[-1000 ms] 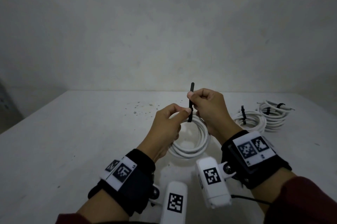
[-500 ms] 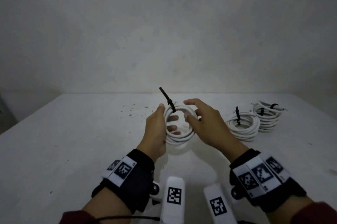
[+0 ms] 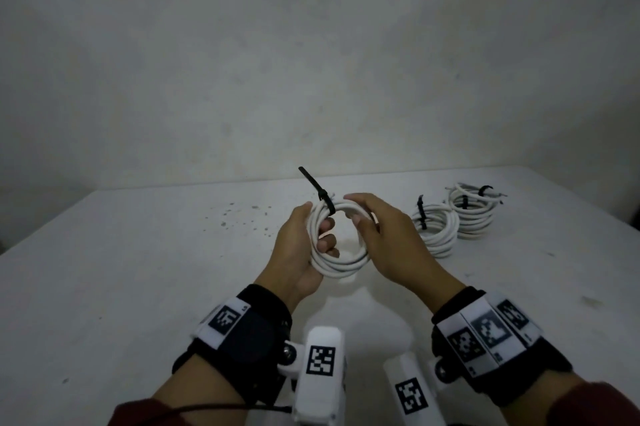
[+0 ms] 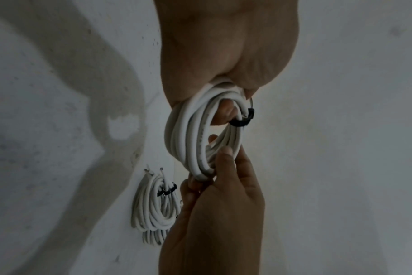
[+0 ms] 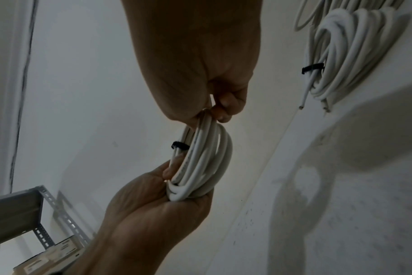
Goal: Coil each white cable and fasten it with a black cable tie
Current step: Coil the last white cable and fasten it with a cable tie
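A white cable coil [image 3: 341, 262] hangs above the table [image 3: 138, 269] between my two hands. My left hand [image 3: 317, 223] grips its left side, fingers curled through the loop. My right hand [image 3: 355, 210] pinches its right side between thumb and fingers. A black cable tie [image 3: 320, 193] circles the top of the coil, its tail sticking up to the left. The left wrist view shows the tie's band [image 4: 241, 121] tight around the strands [image 4: 193, 139]. In the right wrist view the coil [image 5: 205, 163] runs from my right fingers down into my left palm [image 5: 153, 204].
Two tied white coils [image 3: 434, 228] [image 3: 474, 210] lie on the table to the right, near its far edge. A grey wall stands behind the table. A perforated metal shelf frame [image 5: 24, 204] shows at the lower left of the right wrist view.
A second ago my right hand held the tie's tail upright and my left pinched at the tie. Both hands have since shifted to the coil's sides, and the tail now leans left.
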